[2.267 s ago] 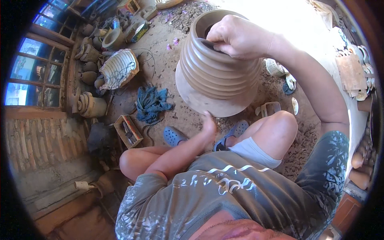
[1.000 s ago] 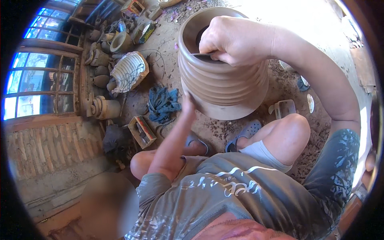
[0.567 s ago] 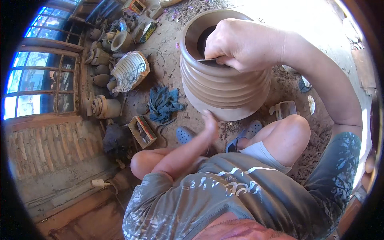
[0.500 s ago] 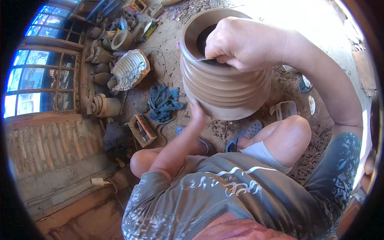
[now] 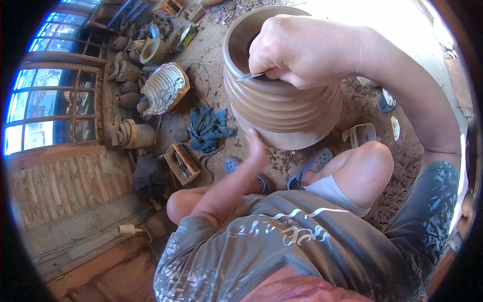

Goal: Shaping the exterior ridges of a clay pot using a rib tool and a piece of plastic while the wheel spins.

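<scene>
A large ribbed clay pot (image 5: 282,110) stands upright on the floor before me on a flared round base. My right hand (image 5: 297,53) is closed on a thin flat metal blade (image 5: 249,76), whose tip lies at the near-left part of the pot's rim. My left hand (image 5: 256,146), slightly blurred, has its fingers stretched out at the lower edge of the pot's base, with nothing held; whether they touch it, I cannot tell.
At left are a barred window (image 5: 48,105), dusty pots (image 5: 130,99), a ribbed plaster piece (image 5: 163,88), a blue cloth (image 5: 209,128) and a wooden box with tools (image 5: 182,163). My sandalled feet are below the pot. A clear plastic container (image 5: 362,133) lies to the right.
My left hand has swept back and forth along the pot's base. My right hand has shifted slightly left since half a second ago, still closed on the blade at the rim.
</scene>
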Tool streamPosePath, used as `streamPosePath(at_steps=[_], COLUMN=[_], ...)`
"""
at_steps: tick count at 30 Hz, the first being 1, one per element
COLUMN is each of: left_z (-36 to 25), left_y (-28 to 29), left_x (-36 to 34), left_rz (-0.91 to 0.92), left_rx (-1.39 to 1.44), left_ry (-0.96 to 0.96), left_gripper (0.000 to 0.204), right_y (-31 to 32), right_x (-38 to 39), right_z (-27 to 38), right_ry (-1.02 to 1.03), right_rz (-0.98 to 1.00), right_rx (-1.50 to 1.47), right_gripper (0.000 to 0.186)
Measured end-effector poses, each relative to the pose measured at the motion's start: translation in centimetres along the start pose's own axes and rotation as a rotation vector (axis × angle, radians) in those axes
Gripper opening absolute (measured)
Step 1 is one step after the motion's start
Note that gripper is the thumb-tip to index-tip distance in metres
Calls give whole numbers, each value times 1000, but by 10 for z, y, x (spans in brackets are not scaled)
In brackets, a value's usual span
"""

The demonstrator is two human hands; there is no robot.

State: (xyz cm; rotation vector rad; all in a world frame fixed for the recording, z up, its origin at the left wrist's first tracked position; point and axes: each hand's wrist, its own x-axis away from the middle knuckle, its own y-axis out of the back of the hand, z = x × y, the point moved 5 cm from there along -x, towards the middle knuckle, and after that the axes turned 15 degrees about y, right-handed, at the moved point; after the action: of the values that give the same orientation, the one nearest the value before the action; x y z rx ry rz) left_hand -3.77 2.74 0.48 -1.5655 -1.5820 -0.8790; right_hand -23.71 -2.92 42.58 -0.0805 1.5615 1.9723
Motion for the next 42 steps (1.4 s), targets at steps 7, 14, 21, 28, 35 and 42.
streamPosePath(at_steps=[7, 14, 21, 28, 35, 42], left_z=[-149, -63, -57, -115, -149, -153], left_y=[83, -19, -20, -11, 28, -5], left_x=[-40, 97, 104, 80, 30, 55], left_rz=[-450, -415, -386, -285, 80, -37], left_rx=[-749, -1613, -1742, -1854, -1832, -2017], left_ry=[-566, -636, -764, -686, -1060, -1013], left_gripper=[92, 107, 120, 91, 60, 71], right_y=[-2, 2, 49, 3, -287, -426], right_x=[8, 19, 59, 316, 538, 574], right_z=[-19, -19, 7, 45, 199, 309], right_ry=[56, 101, 62, -964, -1821, -2040], right_rz=[48, 61, -137, -819, 178, 311], right_rx=[-28, -9, 267, 70, 32, -459], right_gripper=[6, 7, 15, 16, 21, 24])
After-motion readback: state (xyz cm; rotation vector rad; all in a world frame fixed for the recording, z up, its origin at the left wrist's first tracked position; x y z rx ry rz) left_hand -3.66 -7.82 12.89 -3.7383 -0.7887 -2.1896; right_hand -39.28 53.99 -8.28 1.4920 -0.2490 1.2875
